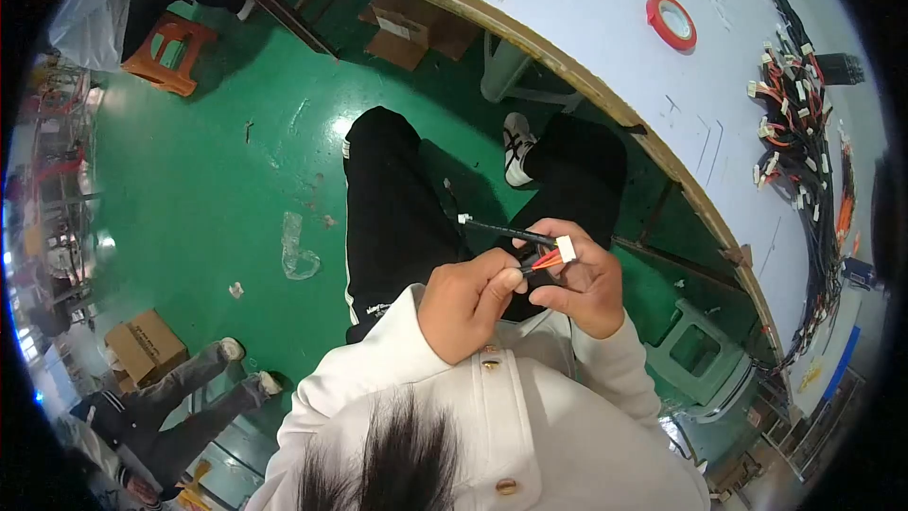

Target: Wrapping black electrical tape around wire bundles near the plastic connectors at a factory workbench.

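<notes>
Both hands meet over my lap, holding one cable harness [511, 232]: a black sleeved cable with red and orange wires ending in a small white connector [566, 248]. My left hand [468, 303] pinches the wires just behind the connector. My right hand [584, 279] grips the connector end, fingers curled around it. The black cable runs left from my hands to a second small white plug [464, 219] above my dark trousers. White sleeves cover both forearms.
A white workbench [605, 28] curves across the top right, with a roll of red tape [672, 21] and a heap of similar harnesses [799, 123]. Below lie a green floor, cardboard boxes [144, 345], an orange stool [170, 52], a grey-green stool [695, 350], and another person's legs [189, 388].
</notes>
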A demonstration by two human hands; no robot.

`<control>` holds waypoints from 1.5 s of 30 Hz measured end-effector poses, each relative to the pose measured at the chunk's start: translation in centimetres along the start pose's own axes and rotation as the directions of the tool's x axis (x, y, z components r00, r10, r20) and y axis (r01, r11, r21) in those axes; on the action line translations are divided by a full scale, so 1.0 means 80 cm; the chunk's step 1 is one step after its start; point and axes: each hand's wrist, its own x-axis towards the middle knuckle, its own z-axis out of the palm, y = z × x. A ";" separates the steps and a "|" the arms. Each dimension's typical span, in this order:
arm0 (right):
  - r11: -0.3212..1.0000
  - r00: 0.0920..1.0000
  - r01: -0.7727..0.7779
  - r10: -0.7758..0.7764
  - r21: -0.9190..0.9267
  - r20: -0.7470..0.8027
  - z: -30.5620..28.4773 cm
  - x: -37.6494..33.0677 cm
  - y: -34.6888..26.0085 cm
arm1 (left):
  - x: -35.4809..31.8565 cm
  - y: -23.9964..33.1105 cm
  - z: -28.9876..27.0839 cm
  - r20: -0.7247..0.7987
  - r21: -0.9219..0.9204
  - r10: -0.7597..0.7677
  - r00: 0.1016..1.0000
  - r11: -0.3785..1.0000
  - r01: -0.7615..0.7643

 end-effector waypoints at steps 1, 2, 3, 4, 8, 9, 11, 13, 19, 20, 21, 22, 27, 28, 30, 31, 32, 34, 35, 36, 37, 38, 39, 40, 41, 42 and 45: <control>1.000 1.000 -0.001 0.001 0.021 0.002 0.001 0.000 -0.001 | 0.000 0.001 0.000 -0.002 0.013 0.000 1.000 1.000 0.000; 1.000 1.000 -0.001 0.001 0.020 0.003 0.000 0.001 -0.003 | -0.001 0.001 -0.001 -0.003 0.012 0.001 1.000 1.000 -0.001; 1.000 0.999 0.031 -0.030 -0.001 0.045 -0.001 0.001 -0.003 | 0.000 0.002 -0.002 -0.016 0.020 -0.001 1.000 1.000 0.001; 0.998 0.994 0.063 -0.061 -0.021 0.088 -0.002 0.002 -0.004 | 0.000 0.002 -0.003 -0.030 0.028 -0.003 1.000 1.000 0.004; 0.999 0.998 0.037 -0.037 -0.003 0.060 0.002 0.001 -0.009 | 0.000 0.002 -0.004 -0.030 0.080 0.028 0.999 0.996 -0.026; 1.000 0.997 0.022 -0.022 -0.007 0.072 0.000 0.000 -0.010 | 0.000 0.003 -0.004 -0.026 0.091 0.032 0.999 0.995 -0.029; 1.000 0.996 0.008 -0.007 -0.013 0.085 -0.002 -0.001 -0.013 | -0.001 0.003 -0.004 -0.023 0.102 0.037 0.999 0.994 -0.034; 0.999 0.993 0.017 -0.013 -0.032 0.116 -0.003 -0.001 -0.015 | 0.000 0.001 -0.004 -0.044 0.100 0.044 0.998 0.994 -0.040; 0.996 0.990 -0.078 0.073 0.035 0.119 -0.002 -0.001 -0.021 | 0.000 0.003 -0.006 -0.035 0.166 0.069 0.997 0.984 -0.062; 0.996 0.990 -0.078 0.073 0.035 0.121 0.000 -0.001 -0.022 | -0.001 0.003 -0.006 -0.036 0.167 0.069 0.997 0.984 -0.062; 0.996 0.990 -0.083 0.079 0.033 0.113 0.002 -0.002 -0.023 | 0.000 0.002 -0.005 -0.047 0.184 0.087 0.995 0.980 -0.077; 0.996 0.991 -0.088 0.084 0.032 0.105 0.003 -0.003 -0.023 | 0.000 0.002 -0.004 -0.057 0.200 0.105 0.993 0.975 -0.091; 0.996 0.994 -0.076 0.071 0.056 0.078 0.010 -0.004 -0.022 | 0.001 0.002 -0.004 -0.061 0.198 0.110 0.992 0.975 -0.096; 0.994 0.996 -0.079 0.075 0.081 0.048 0.013 -0.004 -0.023 | 0.000 0.001 -0.004 -0.059 0.189 0.106 0.993 0.978 -0.093; 0.991 0.996 -0.086 0.082 0.107 0.041 0.019 -0.002 -0.025 | 0.000 0.001 -0.005 -0.058 0.172 0.087 0.995 0.982 -0.076; 0.987 0.995 -0.093 0.089 0.133 0.034 0.020 -0.002 -0.026 | 0.000 0.001 -0.005 -0.056 0.156 0.067 0.996 0.986 -0.058; 0.987 0.995 -0.093 0.089 0.132 0.034 0.020 -0.003 -0.025 | 0.000 0.001 -0.005 -0.056 0.155 0.067 0.996 0.986 -0.058; 0.988 0.995 -0.097 0.092 0.124 0.043 0.021 -0.003 -0.026 | -0.001 0.002 -0.006 -0.049 0.126 0.051 0.998 0.991 -0.045; 0.987 0.995 -0.098 0.093 0.124 0.045 0.019 -0.004 -0.023 | -0.001 0.001 -0.006 -0.051 0.126 0.051 0.997 0.991 -0.044; 0.993 0.995 -0.082 0.077 0.079 0.069 0.013 -0.006 -0.019 | 0.000 0.000 -0.006 -0.052 0.120 0.045 0.998 0.992 -0.039; 0.997 0.994 -0.066 0.062 0.035 0.094 0.011 -0.007 -0.017 | 0.000 -0.001 -0.006 -0.053 0.115 0.039 0.998 0.993 -0.033; 0.997 0.994 -0.066 0.062 0.034 0.095 0.012 -0.006 -0.016 | 0.000 -0.001 -0.006 -0.054 0.115 0.040 0.998 0.993 -0.034; 0.996 0.995 -0.047 0.041 0.071 0.095 0.015 -0.003 -0.016 | 0.000 -0.001 -0.006 -0.061 0.117 0.047 0.997 0.992 -0.040; 0.994 0.995 -0.029 0.019 0.108 0.095 0.018 -0.001 -0.017 | 0.000 -0.001 -0.006 -0.069 0.119 0.054 0.996 0.992 -0.046; 0.994 0.995 -0.029 0.019 0.109 0.095 0.019 -0.001 -0.016 | 0.000 -0.001 -0.005 -0.069 0.119 0.054 0.996 0.992 -0.045; 0.994 0.997 -0.027 0.019 0.107 0.079 0.021 -0.002 -0.016 | 0.001 0.000 -0.003 -0.107 0.176 0.114 0.988 0.980 -0.094; 0.996 0.999 -0.047 0.045 0.071 0.030 0.020 -0.011 -0.008 | 0.001 -0.003 -0.001 -0.162 0.251 0.168 0.972 0.960 -0.124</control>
